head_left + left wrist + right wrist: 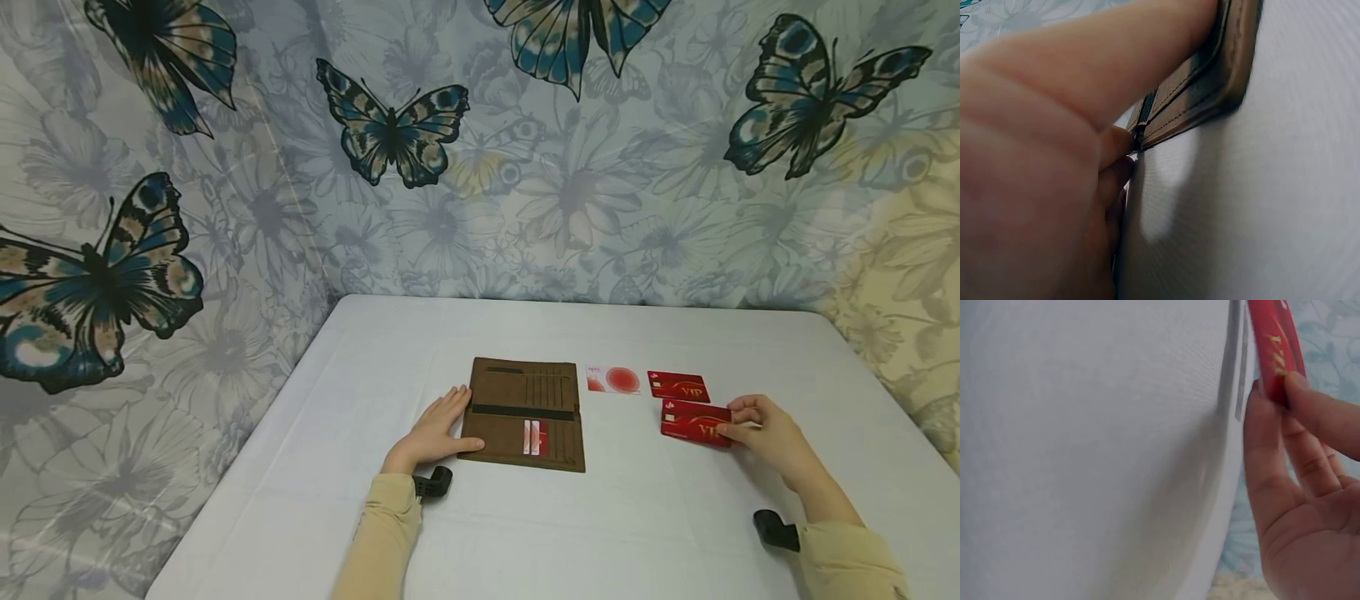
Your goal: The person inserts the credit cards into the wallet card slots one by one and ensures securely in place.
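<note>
- A butterfly-printed backdrop [585, 192] stands behind everything.
- The table [570, 533], under a white cover, carries all the small items.
- The brown wallet [498, 387] lies unfolded between the two hands, its dark crease running crosswise. It is well to the left of the right hand and directly against the left.
- The right hand [772, 442] reaches in from the lower right, its fingertips toward the wallet, pinching a card between thumb and fingers.
- The left hand [435, 429] lies with fingers extended and thumb spread, touching the wallet's left side and gripping nothing; the thumb rests on its lower left corner.
- The held red VIP card [686, 419] has its long axis roughly left to right, its free end facing the wallet. Whether it touches the table, I cannot tell.
- A second red VIP card [675, 385] lies just beyond it.
- A pale card with a red disc [622, 380] lies between that one and the wallet.
- Red-and-white card edges [535, 437] show in the wallet's near half.
</note>
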`<state>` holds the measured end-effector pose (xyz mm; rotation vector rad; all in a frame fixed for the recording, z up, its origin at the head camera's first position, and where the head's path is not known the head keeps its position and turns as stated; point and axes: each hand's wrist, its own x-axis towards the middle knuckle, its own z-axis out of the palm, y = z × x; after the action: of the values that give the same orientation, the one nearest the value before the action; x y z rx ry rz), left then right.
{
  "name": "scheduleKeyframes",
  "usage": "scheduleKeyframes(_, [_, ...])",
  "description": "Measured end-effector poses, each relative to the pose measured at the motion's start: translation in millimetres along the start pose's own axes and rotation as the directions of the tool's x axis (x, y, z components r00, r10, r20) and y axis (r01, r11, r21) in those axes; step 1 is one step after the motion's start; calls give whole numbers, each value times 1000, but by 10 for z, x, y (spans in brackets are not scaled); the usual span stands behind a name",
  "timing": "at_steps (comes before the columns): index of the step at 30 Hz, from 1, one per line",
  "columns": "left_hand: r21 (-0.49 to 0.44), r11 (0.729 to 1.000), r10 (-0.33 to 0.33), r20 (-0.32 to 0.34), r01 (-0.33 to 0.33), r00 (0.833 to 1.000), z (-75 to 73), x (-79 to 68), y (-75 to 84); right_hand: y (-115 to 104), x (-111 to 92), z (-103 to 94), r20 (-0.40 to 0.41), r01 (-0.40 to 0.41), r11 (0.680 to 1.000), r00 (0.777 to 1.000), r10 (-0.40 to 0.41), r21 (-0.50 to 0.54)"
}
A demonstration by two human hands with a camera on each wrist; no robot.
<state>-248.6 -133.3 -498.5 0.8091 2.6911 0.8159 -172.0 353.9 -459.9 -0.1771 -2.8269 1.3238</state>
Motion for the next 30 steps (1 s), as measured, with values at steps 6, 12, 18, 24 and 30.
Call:
scheduleKeyframes(6, [-2, 1000, -8, 4, 8, 1000, -6, 4, 4, -105, -29, 73, -4, 87, 994, 996, -87, 66])
scheduleKeyframes(12, [-3, 1000, -1, 5, 1, 1000, -17, 4, 7, -322, -34, 209, 6, 142, 986, 990, -143, 92])
scheduleKeyframes(18, [2, 1000, -5, 6, 5, 1000, -20, 8, 20, -599, -32, 395, 41, 141, 978, 988, -149, 154])
scheduleKeyframes(24, [24, 1000, -13, 12, 13, 1000, -6, 14, 16, -853, -60, 608, 48, 141, 980, 988, -149, 139])
scheduleKeyframes(30, [2, 1000, -4, 1, 4, 1000, -21, 0, 21, -1027, -93, 813, 50, 144, 980, 987, -152, 139])
